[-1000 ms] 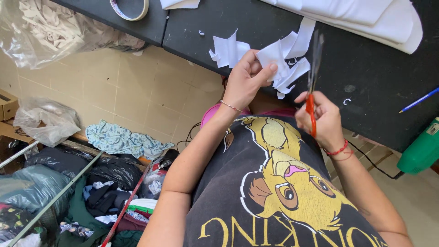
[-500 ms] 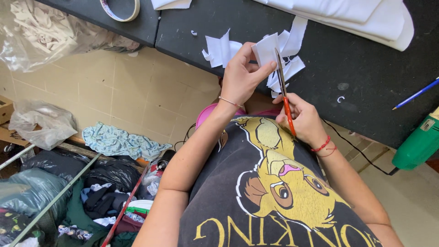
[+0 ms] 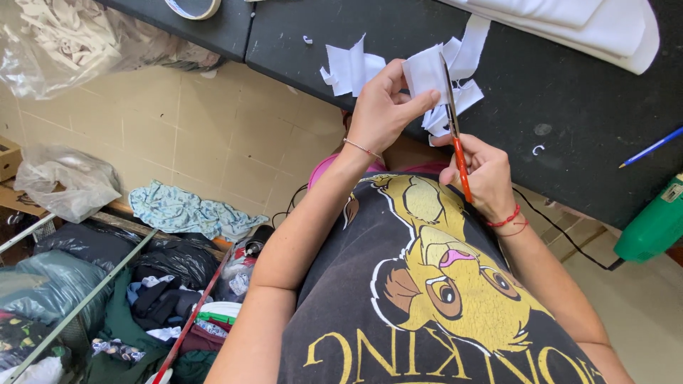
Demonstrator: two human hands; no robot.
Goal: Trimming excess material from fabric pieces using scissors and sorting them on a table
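My left hand (image 3: pixel 384 107) pinches a small white fabric piece (image 3: pixel 425 72) between thumb and fingers, held up over the edge of the dark table (image 3: pixel 569 92). My right hand (image 3: pixel 484 174) grips orange-handled scissors (image 3: pixel 455 135), whose blades run up along the right edge of that piece. More white fabric scraps (image 3: pixel 352 67) lie on the table just behind my hands. A red string bracelet is on my right wrist and a thin bracelet on my left.
A stack of white fabric (image 3: pixel 583 25) lies at the table's far side, a tape roll (image 3: pixel 192 7) at the top left, a blue pen (image 3: pixel 651 148) at the right. A green tool (image 3: pixel 651 227) hangs below the table. Bags and clothes (image 3: pixel 107 284) fill the floor at left.
My hands have risen a little toward the table. The scissors have swung from tilted to nearly upright along the white piece's edge.
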